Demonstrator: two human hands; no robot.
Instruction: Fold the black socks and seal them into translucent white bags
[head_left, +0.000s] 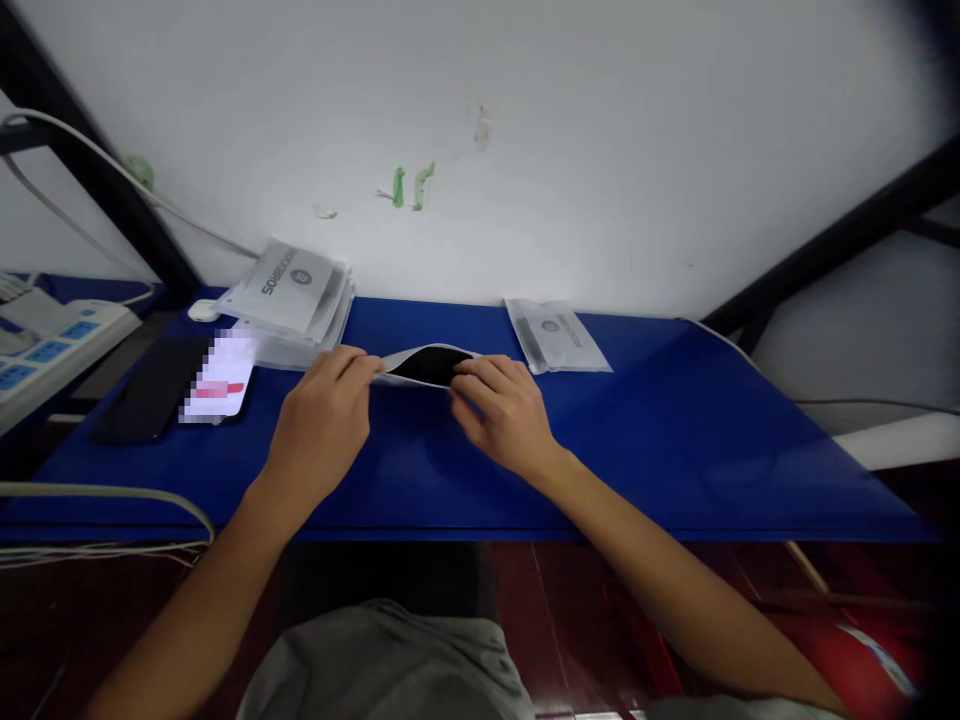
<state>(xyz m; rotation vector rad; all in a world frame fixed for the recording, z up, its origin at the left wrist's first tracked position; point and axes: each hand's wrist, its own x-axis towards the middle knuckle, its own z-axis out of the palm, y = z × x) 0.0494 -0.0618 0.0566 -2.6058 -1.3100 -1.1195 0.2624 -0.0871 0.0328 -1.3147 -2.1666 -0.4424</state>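
A flat white pouch of thin, plastic-looking material [421, 383] is being held just above a long, smooth blue tabletop [637, 450], near the middle of its width. The long axis of the pouch is being kept level, running from left to right, roughly parallel to the table's front edge; its gaping mouth is being turned up toward the wearer, and a dark interior is being shown. Whether something black is being contained there cannot be told. The left end is being pinched by the left hand [326, 415], fingers and thumb clamped on the rim; the right end is being gripped likewise by the right hand [506, 405], fingers curled. Beyond the left hand, a stack of whitish printed pouches [292, 295] is being supported by the table; beyond the right, a single whitish printed pouch [559, 337].
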